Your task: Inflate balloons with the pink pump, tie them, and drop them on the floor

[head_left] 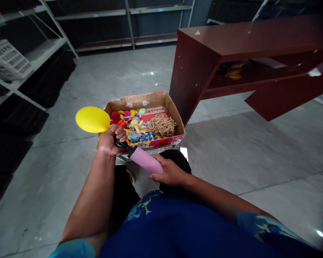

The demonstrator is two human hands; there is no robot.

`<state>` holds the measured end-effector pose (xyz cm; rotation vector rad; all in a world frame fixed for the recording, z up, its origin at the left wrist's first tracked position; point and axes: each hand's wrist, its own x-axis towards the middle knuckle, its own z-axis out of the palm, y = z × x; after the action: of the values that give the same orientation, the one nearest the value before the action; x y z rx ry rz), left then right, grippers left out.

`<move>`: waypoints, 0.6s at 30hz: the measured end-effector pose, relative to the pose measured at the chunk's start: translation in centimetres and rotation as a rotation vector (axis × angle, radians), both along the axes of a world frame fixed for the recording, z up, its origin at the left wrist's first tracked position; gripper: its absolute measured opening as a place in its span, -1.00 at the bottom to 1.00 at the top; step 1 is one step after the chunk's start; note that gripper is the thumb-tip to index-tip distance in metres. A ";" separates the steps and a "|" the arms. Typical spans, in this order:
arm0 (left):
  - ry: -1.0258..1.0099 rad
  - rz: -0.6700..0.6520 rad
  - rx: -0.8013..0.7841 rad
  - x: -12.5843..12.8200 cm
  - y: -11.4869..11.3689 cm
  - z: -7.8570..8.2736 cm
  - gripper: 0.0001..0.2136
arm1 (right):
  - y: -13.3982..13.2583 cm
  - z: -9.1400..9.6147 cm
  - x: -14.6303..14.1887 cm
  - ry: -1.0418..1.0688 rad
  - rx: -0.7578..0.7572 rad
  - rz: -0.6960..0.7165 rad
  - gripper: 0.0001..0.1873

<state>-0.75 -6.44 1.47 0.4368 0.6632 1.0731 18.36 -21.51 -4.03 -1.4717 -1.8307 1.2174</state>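
Observation:
A yellow balloon (93, 119), partly inflated, sticks out to the left of my left hand (111, 139). My left hand is closed round the balloon's neck and the black handle of a hand pump (146, 160). The pump has a pink barrel and lies slantwise between my hands. My right hand (170, 171) is wrapped round the barrel's lower end. Just beyond sits an open cardboard box (179, 123) holding loose deflated balloons (134, 123) in many colours and a heap of beige cord-like strands (163, 125). The balloon's mouth is hidden by my fingers.
A dark red wooden desk (199, 68) stands at the right, with yellow items on its inner shelf. Metal shelves (104, 14) line the back and left, one bearing a white plastic basket (9, 59). Black crates (5, 157) line the left floor.

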 end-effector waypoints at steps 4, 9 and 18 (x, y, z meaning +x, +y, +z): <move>-0.039 0.026 0.040 -1.9 0.8 1.0 -0.71 | -0.9 0.2 1.4 0.006 0.003 0.045 -0.52; -0.050 0.051 0.043 -2.8 1.4 0.9 -0.70 | -2.1 -0.4 2.4 0.026 -0.028 0.067 -0.58; -0.017 -0.058 0.127 0.7 0.7 -0.5 -0.68 | 1.3 -1.1 -0.2 0.044 0.016 -0.001 -0.62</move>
<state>-0.10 -5.72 0.97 0.5533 0.5663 1.0668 18.20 -20.23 -5.14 -1.4258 -1.8070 1.2219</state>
